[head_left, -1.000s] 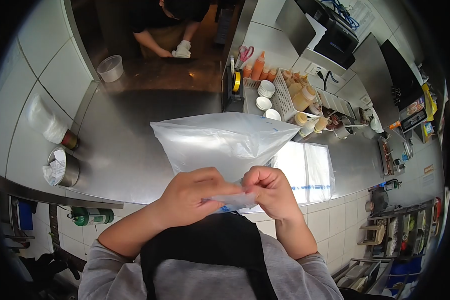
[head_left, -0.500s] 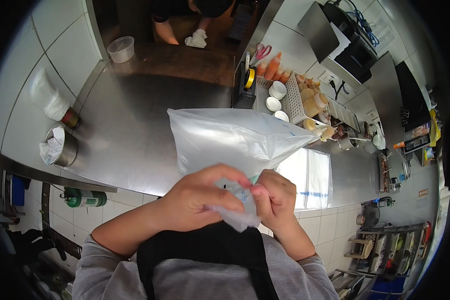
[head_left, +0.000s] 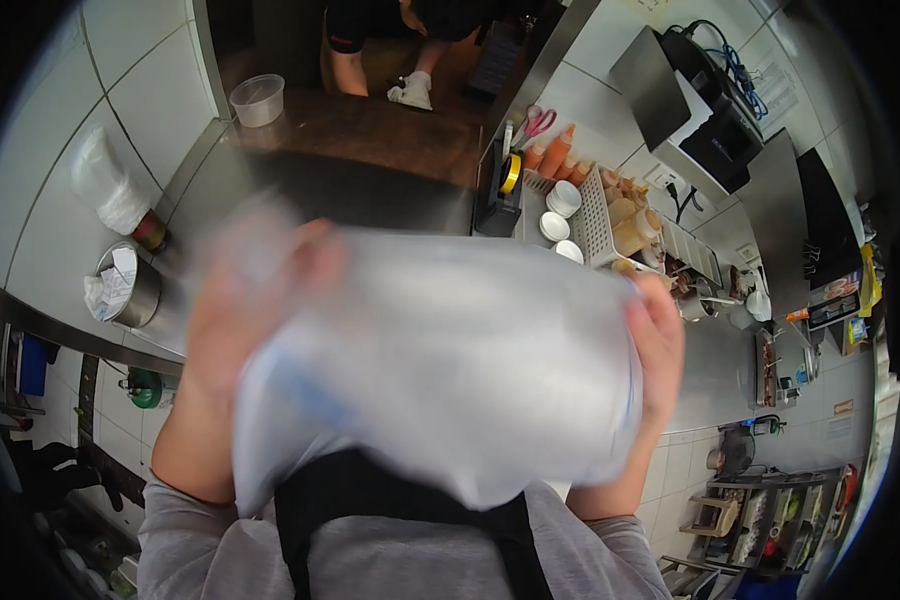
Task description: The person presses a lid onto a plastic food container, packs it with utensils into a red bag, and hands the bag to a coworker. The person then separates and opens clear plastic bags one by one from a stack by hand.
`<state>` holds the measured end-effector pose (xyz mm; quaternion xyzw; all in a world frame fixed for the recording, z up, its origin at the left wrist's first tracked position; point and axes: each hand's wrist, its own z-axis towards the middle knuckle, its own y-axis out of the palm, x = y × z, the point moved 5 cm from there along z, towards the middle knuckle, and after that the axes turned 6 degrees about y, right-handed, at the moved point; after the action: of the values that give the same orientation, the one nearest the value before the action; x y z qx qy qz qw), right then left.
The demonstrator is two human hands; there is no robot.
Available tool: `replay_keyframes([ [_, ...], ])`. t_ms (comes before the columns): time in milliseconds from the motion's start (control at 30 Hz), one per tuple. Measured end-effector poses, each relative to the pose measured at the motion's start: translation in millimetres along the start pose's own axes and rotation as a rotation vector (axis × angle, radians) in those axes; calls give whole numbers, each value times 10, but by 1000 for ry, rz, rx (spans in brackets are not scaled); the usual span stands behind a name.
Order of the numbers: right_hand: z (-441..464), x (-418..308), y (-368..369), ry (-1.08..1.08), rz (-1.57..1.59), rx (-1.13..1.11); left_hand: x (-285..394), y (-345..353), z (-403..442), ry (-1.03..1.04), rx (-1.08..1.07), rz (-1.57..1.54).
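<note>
A translucent white plastic bag (head_left: 450, 350), smeared by motion, spreads wide between my hands above the front of the steel counter. My left hand (head_left: 255, 300) is at the bag's upper left, its fingers closed round the plastic, with a blurred whitish piece sticking up beside it. At the right edge my right hand (head_left: 658, 335) grips the bag with thumb and fingers. Blue print shows faintly through the bag's lower left. The bag hides the middle of the counter.
A metal canister (head_left: 140, 290) with papers stands left. A clear tub (head_left: 258, 102) sits at the back, near a co-worker's gloved hand (head_left: 411, 92). Right of centre are a tape dispenser (head_left: 500, 195), small white cups (head_left: 555, 226) and a white basket (head_left: 595, 215) of bottles.
My hands have moved from close together in front of my chest to far apart and higher. The bag has come off the counter and is stretched between them.
</note>
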<state>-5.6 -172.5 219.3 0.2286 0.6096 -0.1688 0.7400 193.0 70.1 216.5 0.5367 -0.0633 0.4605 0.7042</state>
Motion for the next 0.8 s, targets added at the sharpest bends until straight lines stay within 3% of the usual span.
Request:
replay_keyframes([
  [33, 157, 69, -17, 155, -84, 172, -39, -103, 60, -77, 380, 222],
  [100, 496, 810, -325, 79, -276, -64, -439, -615, 33, -295, 503, 213],
  [167, 331, 1445, -134, 467, 253, -88, -841, -869, -117, -339, 533, 21],
  [300, 247, 1473, 109, 525, 374, -5, -1034, -1091, -186, -370, 490, 139],
  [367, 254, 1399, 200, 526, 703, -76, -1042, -1096, -182, -343, 556, 301],
  [567, 340, 2201, -146, 548, 691, -186, -1439, -1654, -336, -422, 657, -31],
  [700, 349, 1684, 68, 374, 899, -253, -1308, -1546, -239, -431, 593, 139],
  [767, 452, 1645, -28, 385, 325, -180, -1031, -1123, -68, -407, 388, 326],
  [800, 461, 1532, -15, 382, 330, -175, -999, -1116, -28, -412, 383, 329],
])
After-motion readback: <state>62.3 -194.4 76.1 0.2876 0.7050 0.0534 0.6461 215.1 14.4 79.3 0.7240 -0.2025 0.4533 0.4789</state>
